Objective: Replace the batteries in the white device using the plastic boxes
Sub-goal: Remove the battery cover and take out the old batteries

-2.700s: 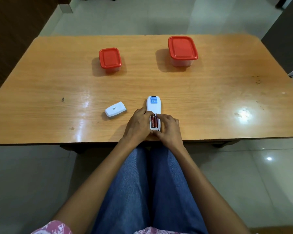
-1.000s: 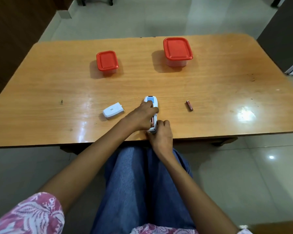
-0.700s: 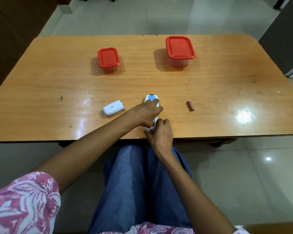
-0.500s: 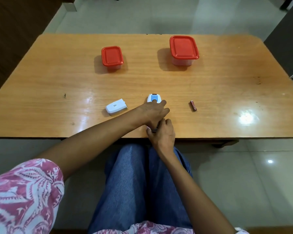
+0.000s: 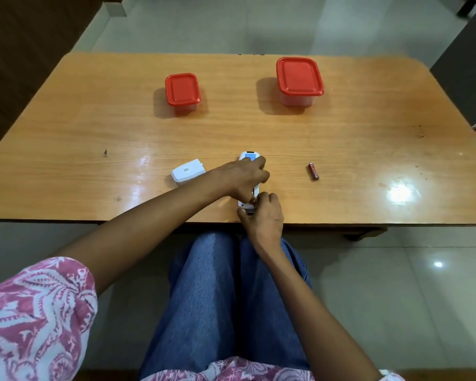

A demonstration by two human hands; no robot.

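Left hand (image 5: 243, 177) advanced over white device (image 5: 248, 156) | axis points away

Left hand (image 5: 242, 177) reaching forward, right hand (image 5: 264, 215) curled beneath

A glossy wooden table (image 5: 94, 127) stood on pale tiled floor (image 5: 396, 284). Light glared on the tabletop right of the hands; dark wood panelling (image 5: 25, 37) rose far left.

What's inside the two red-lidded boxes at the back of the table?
Cannot tell. Both the small box and the large box have their red lids shut, and the clear walls show nothing distinct. The one loose battery lies on the table, outside them.
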